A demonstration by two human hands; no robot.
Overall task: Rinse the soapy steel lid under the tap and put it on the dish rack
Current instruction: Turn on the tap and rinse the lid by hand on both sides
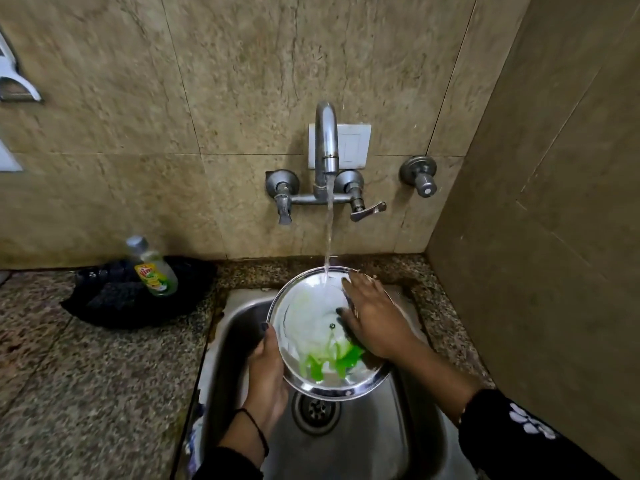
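Observation:
The round steel lid is held tilted over the sink, its hollow side facing me, with white foam and green soap streaks inside. Water runs from the tap onto the lid's upper part. My left hand grips the lid's left rim from below, thumb on the edge. My right hand lies flat with spread fingers on the lid's inner right side. No dish rack is in view.
A dish soap bottle stands on a black cloth on the granite counter left of the sink. Tap levers and a wall valve sit on the tiled wall. A side wall closes the right.

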